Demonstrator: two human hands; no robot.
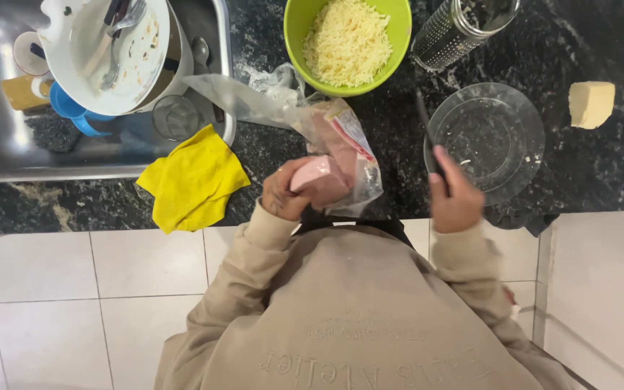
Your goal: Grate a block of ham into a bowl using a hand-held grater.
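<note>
My left hand [282, 193] grips a pink slab of sliced meat [319, 179] that sticks out of a clear plastic bag [305, 115] lying on the black stone counter [572, 43]. My right hand [456, 198] is closed around a dark-handled knife [427, 133], whose blade points away over the edge of a clear glass plate [500, 137]. A green bowl [399, 29] of grated cheese stands behind the bag.
A steel sink [110, 155] at the left holds a dirty white plate, cutlery, cups and a glass. A yellow cloth [193, 180] hangs over its front edge. A metal grater [460, 29] lies at the back and a cheese block [591, 103] sits far right.
</note>
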